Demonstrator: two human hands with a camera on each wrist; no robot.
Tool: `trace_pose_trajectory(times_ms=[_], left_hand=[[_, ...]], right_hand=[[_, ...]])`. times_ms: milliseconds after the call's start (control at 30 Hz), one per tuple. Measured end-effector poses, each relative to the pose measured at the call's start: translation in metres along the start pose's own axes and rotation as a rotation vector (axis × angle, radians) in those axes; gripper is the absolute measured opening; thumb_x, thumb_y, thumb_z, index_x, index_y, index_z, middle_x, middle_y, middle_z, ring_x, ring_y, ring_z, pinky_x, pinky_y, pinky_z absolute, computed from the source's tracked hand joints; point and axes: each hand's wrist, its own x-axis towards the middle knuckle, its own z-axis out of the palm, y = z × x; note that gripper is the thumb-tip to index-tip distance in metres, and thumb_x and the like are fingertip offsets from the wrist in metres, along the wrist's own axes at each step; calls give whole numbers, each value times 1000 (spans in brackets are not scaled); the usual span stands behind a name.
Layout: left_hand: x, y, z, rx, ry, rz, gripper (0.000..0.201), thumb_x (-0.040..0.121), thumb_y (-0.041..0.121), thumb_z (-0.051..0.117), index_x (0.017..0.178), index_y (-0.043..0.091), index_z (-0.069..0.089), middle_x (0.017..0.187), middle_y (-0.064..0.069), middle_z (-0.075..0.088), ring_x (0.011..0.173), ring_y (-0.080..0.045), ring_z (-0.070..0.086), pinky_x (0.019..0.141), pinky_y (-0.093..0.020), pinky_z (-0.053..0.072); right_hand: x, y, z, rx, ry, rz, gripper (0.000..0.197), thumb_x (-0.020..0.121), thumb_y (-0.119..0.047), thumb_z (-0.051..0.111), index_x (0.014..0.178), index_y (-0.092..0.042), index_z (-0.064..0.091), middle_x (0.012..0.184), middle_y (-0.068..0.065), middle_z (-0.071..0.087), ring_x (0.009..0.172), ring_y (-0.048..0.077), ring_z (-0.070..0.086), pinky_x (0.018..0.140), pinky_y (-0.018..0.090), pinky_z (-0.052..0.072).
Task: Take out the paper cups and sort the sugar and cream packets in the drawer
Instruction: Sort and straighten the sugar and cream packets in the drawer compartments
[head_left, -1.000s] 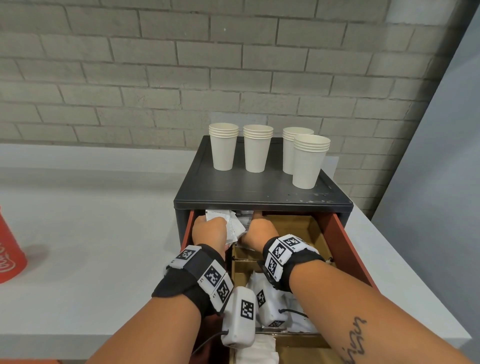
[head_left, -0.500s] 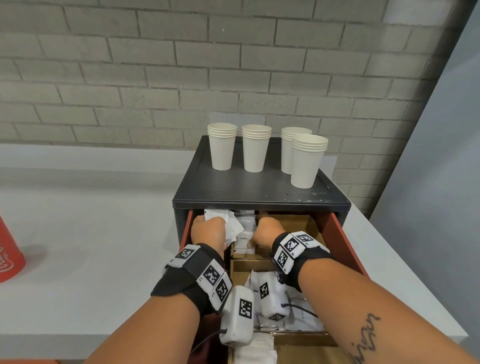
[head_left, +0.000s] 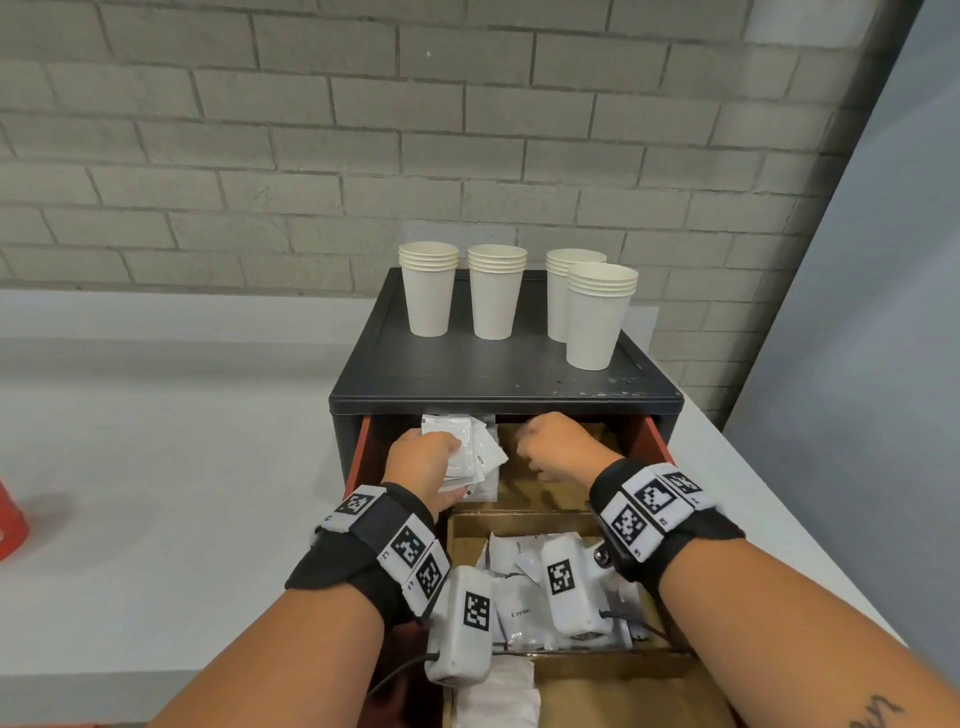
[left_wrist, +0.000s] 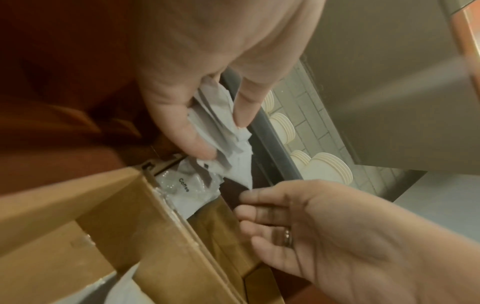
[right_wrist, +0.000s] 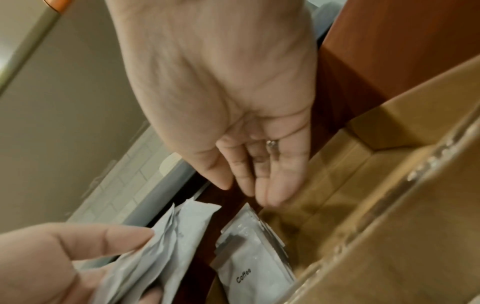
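Observation:
Four stacks of white paper cups (head_left: 493, 296) stand on top of the black cabinet (head_left: 467, 369). Below it the red-sided drawer (head_left: 649, 439) is pulled out, split by cardboard dividers. My left hand (head_left: 426, 454) grips a bundle of white packets (head_left: 475, 452) over the back-left corner; the bundle (left_wrist: 223, 133) sits between thumb and fingers. My right hand (head_left: 550, 447) hovers over the back-right compartment (head_left: 545, 493), its fingers (right_wrist: 259, 176) relaxed and holding nothing. A packet marked Coffee (right_wrist: 249, 267) lies below the two hands. More white packets (head_left: 519, 587), one marked Cream, fill the middle compartment.
The cabinet stands on a white counter (head_left: 156, 493) against a grey brick wall. A red object (head_left: 10, 525) sits at the counter's far left edge. A grey panel (head_left: 857, 364) rises close on the right. Another white packet (head_left: 498, 696) lies in the drawer's front section.
My right hand has moved right, away from the bundle, to over the back-right compartment. The left hand has kept its hold on the packets in about the same spot.

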Motion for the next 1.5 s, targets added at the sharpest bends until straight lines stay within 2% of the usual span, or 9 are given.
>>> trace_pose_trajectory(times_ms=[133,233,400,533,700,800,933,1167,1500], left_hand=[[-4,-1,5,-57,-113,-76,32,88,4,55,119,12,51,125,-18,54,111,-34,57,74,-39,55],[-6,0,7,-80,-149,-113,31,90,3,53,119,14,51,121,-15,56,107,-31,59,79,-42,56],[-3,1,2,-58,-15,-77,30,88,3,56,116,14,51,125,-12,53,114,-29,54,79,-36,55],[0,0,-2,-92,90,-9,36,89,3,53,124,9,49,120,-10,52,109,-31,55,80,-36,51],[1,2,-7,15,145,63,41,88,4,52,129,0,48,129,-22,52,115,-38,55,76,-37,49],[1,2,-6,72,162,84,42,88,5,53,129,-2,48,132,-23,51,118,-38,53,77,-39,49],[0,3,-6,74,162,83,42,88,5,52,129,-2,47,132,-23,51,119,-38,53,82,-41,49],[0,5,-7,61,149,60,43,89,5,51,131,-2,46,133,-23,49,119,-39,52,81,-40,48],[4,3,-8,79,163,55,40,88,6,53,127,-3,50,131,-24,51,118,-39,53,91,-47,49]], right_hand=[[-15,8,-7,182,-73,-94,21,94,-17,54,113,-14,61,103,8,63,80,12,57,60,18,48],[-18,12,-9,161,-89,-180,27,89,-9,61,115,-15,60,105,15,67,74,16,56,55,18,45],[-20,19,-12,159,-129,-160,40,88,1,58,124,-16,55,105,16,65,61,11,49,48,18,38],[-19,23,-11,160,-156,-139,45,88,7,53,124,-19,54,121,11,55,75,18,55,46,17,37],[-17,27,-13,222,-129,-47,47,88,9,47,122,-21,56,109,11,54,49,10,43,37,14,35],[-16,21,-11,233,-115,23,29,89,6,45,99,-12,65,95,13,58,51,10,44,38,13,37],[-11,15,-4,221,-134,22,24,91,3,49,107,-7,65,98,12,64,70,10,57,46,12,43],[0,4,10,-31,-105,-31,21,92,-8,53,72,-11,57,68,3,59,56,9,52,39,12,36],[21,2,37,-118,-133,6,21,94,-17,52,75,-9,56,73,6,63,54,11,53,59,22,45]])
